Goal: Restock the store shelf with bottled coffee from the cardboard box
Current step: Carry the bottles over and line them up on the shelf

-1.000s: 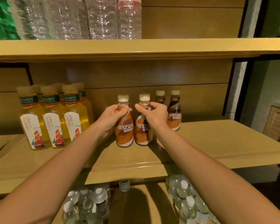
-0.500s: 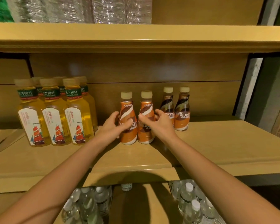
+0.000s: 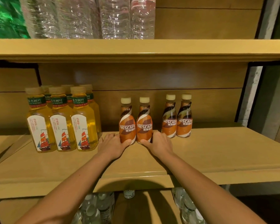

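Two orange Nescafe coffee bottles stand upright side by side on the middle wooden shelf [image 3: 217, 152]. My left hand [image 3: 111, 143] grips the base of the left coffee bottle [image 3: 126, 125], thumb across its front. My right hand [image 3: 159, 143] grips the base of the right coffee bottle [image 3: 144, 125] the same way. Two more Nescafe bottles [image 3: 176, 118] stand further back to the right, apart from the hands. The cardboard box is out of view.
Several yellow tea bottles [image 3: 61, 120] stand at the left of the same shelf, close to my left hand. Large clear water bottles [image 3: 87, 16] fill the shelf above. Small water bottles [image 3: 95, 209] sit on the shelf below. A grey wall [image 3: 271, 97] bounds the right.
Both hands slid down from the bottles' necks to their bases. The two front bottles now stand with their labels facing forward, set a bit left of the rear pair.
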Motion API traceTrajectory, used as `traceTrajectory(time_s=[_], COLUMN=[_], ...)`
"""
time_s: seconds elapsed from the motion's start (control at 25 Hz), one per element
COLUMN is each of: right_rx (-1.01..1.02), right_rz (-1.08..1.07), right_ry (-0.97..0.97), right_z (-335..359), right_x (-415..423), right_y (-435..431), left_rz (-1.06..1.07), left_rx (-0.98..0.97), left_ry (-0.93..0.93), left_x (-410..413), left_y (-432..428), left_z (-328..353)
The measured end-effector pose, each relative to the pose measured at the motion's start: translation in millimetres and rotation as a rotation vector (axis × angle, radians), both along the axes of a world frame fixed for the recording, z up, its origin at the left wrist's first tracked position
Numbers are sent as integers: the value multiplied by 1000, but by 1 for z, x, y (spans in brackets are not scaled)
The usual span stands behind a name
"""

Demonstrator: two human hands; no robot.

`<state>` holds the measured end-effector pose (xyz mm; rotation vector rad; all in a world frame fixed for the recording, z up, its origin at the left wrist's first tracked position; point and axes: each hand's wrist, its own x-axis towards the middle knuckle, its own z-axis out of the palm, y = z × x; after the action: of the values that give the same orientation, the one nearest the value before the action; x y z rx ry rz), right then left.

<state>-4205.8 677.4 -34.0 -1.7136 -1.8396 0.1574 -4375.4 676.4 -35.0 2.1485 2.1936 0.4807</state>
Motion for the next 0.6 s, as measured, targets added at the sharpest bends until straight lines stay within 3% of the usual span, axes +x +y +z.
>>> traceTrajectory(time_s=[0.48,0.6], right_rx=[-55,11], right_rz=[-5,52], right_ry=[-33,-160], right_z=[-3,3], right_x=[-9,0], right_y=[22,-8], left_rz=[38,26], left_rx=[-9,59], left_ry=[21,35], left_x=[-5,3], left_y=[17,-17], left_z=[-2,12])
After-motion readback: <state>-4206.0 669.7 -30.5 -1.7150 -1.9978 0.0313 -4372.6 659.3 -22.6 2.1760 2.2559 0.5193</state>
